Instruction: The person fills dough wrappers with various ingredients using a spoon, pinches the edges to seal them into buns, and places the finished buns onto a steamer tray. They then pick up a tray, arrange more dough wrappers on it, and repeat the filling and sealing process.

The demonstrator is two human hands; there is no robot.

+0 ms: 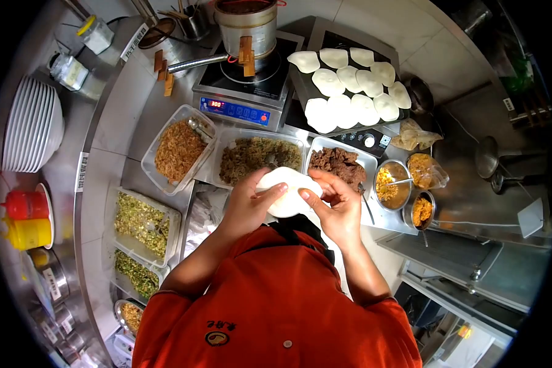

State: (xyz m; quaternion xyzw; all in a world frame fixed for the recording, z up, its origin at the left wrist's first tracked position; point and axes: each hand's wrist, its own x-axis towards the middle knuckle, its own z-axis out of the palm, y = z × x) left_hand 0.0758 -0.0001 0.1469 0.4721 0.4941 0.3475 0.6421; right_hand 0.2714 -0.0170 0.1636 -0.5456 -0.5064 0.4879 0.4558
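A round, flat piece of white dough (288, 199) is held up in front of my chest between both hands. My left hand (249, 201) grips its left side, thumb on top and fingers underneath. At the opposite edge, my right hand (339, 207) pinches it with the thumb pressed on the face. The fingers under the dough are partly hidden. Just beyond the hands stand a tub of greenish-brown chopped filling (260, 153) and a tray of dark brown minced filling (337, 165).
Several white dough rounds (349, 80) lie on a black griddle at back right. A pot (248, 24) sits on an induction cooker (236, 110) reading 300. Other tubs hold reddish-brown filling (179, 150) and chopped greens (142, 224). Metal bowls (401, 199) stand right, stacked plates (34, 126) left.
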